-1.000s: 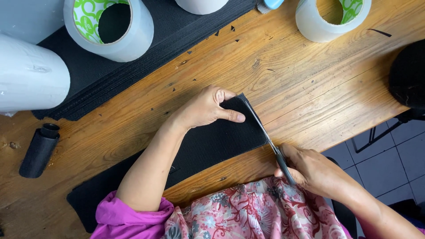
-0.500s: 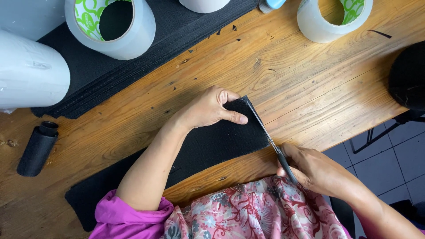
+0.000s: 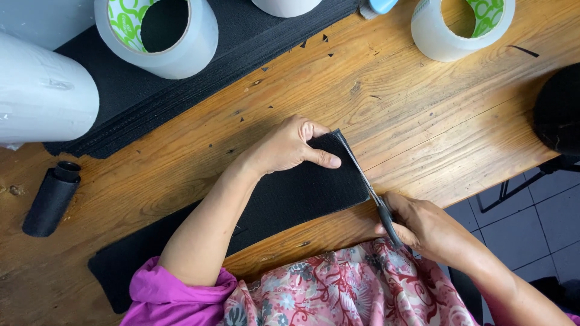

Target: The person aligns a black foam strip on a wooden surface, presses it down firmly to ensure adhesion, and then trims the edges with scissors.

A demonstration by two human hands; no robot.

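A long strip of black textured fabric lies across the wooden table. My left hand presses on its right end, thumb stretched toward the edge. My right hand grips the handles of a pair of scissors, whose blades run along the strip's right edge up to its top corner. The blades look nearly closed along that edge.
A stack of black sheets lies at the back with a large tape roll on it. A second tape roll stands back right, a white roll at left, a small black spool below it. Tiny black offcuts dot the wood.
The scissors have crept slightly further along the fabric's right edge. Both hands stay in almost the same place.
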